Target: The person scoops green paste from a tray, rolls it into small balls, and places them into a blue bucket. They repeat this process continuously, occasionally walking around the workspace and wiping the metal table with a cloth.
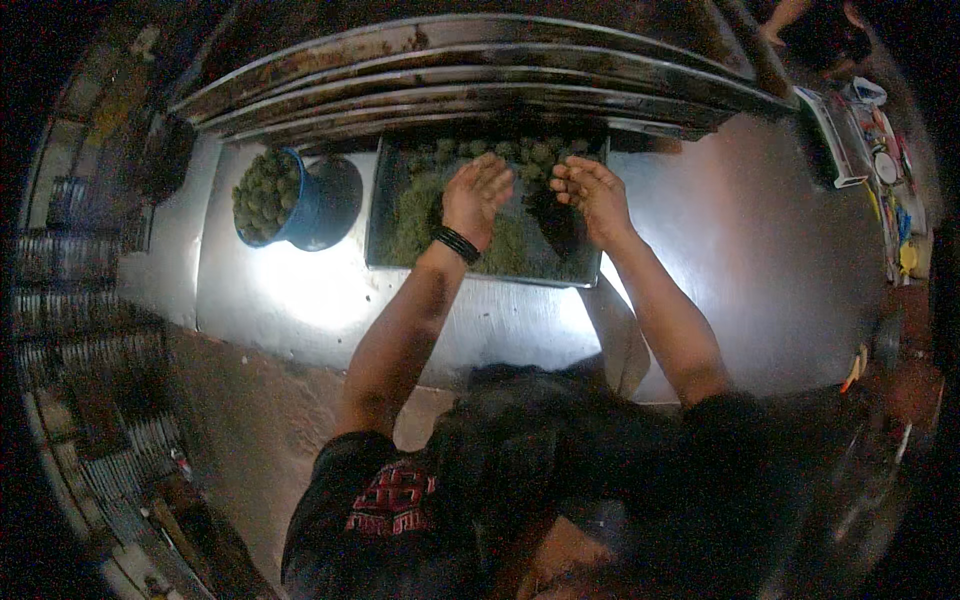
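A dark rectangular tray (517, 280) lies on the shiny metal table, holding loose green crumbly material (416, 217) and a row of green balls (536, 150) along its far side. Over the tray's middle is my left hand (478, 187), fingers extended, with dark bands at the wrist; nothing shows in it. My right hand (590, 191) hovers above the tray's right part with its fingers curled; whether something small is between them cannot be told. Left of the tray, a blue round container (301, 199) is filled with similar green balls (262, 195).
Stacked metal-edged trays or shelves (480, 56) rise behind the tray. At the far right, a white-edged box (832, 139) stands beside assorted small items (886, 166). Another person's bare legs or feet (784, 19) show at the top right. The metal table (750, 247) extends to the right.
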Demonstrator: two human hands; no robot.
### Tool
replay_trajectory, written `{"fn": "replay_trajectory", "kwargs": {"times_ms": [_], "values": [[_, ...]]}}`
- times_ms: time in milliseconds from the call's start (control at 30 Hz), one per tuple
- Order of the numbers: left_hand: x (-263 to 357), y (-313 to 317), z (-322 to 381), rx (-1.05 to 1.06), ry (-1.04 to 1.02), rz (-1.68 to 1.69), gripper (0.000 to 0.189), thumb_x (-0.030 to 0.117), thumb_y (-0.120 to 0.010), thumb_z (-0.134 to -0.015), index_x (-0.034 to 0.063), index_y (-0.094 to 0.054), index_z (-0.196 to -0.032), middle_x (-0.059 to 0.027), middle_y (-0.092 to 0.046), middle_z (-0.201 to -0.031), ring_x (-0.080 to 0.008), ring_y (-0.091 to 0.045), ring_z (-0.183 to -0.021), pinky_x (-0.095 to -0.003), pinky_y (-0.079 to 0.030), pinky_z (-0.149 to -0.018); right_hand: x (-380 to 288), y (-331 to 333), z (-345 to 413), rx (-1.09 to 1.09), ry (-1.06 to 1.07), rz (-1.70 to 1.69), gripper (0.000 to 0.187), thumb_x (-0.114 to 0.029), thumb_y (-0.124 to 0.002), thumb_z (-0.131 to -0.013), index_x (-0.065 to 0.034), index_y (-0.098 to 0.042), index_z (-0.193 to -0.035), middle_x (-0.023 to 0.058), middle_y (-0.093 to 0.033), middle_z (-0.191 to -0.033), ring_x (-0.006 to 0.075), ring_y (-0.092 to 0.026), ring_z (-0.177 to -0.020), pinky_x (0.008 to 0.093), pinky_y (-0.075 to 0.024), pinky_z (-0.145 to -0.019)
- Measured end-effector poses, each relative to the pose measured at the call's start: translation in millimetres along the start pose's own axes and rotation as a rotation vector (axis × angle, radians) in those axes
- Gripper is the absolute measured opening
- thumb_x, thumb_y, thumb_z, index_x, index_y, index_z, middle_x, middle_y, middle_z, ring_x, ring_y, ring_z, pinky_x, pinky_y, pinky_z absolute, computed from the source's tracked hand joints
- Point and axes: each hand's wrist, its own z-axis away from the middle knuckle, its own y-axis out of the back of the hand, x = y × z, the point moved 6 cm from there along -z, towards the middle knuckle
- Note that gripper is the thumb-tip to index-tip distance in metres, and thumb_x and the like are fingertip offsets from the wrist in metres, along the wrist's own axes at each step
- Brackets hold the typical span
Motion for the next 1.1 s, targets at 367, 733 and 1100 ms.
{"fn": "replay_trajectory", "kwargs": {"times_ms": [367, 733, 1100], "values": [[107.6, 175.0, 138.3, 0.478, -0.42, -0.309, 0.03, 0.027, -0.058, -0.081, 0.0038, -0.053, -0.099, -0.0089, -0.061, -0.091, -0.0128, -0.053, -0.069, -0.0262, -0.042, -0.058, 32.2, -84.8, 10.3, -0.666, 0.33, 1.336, 0.046, -0.02, -0.065, -0.075, -0.0116, -0.052, -0.118, 0.0137, -0.054, -0.116, 0.0282, -0.052, -0.106, 0.0382, -0.0414, -0.09], [127.0, 243.6, 164.9, 0.369, -0.288, -0.058, 0.025, 0.01, -0.054, -0.081, 0.0049, -0.051, -0.105, -0.0103, -0.058, -0.098, -0.0149, -0.054, -0.075, -0.0227, -0.043, -0.057, 97.3, -94.7, -17.6, -0.78, 0.181, 2.268, 0.043, -0.013, -0.065, -0.068, -0.0031, -0.056, -0.108, 0.0168, -0.058, -0.106, 0.0323, -0.058, -0.09, 0.0411, -0.0476, -0.08], [148.0, 209.3, 133.5, -0.091, -0.159, -0.271, 0.022, 0.019, -0.05, -0.087, 0.004, -0.049, -0.103, -0.0105, -0.059, -0.097, -0.0169, -0.058, -0.077, -0.0262, -0.048, -0.063, 48.8, -47.0, 35.7, 0.151, -0.085, 0.485, 0.027, -0.01, -0.061, -0.078, -0.0012, -0.055, -0.103, 0.0095, -0.059, -0.092, 0.0215, -0.058, -0.085, 0.0343, -0.0501, -0.074]]}}
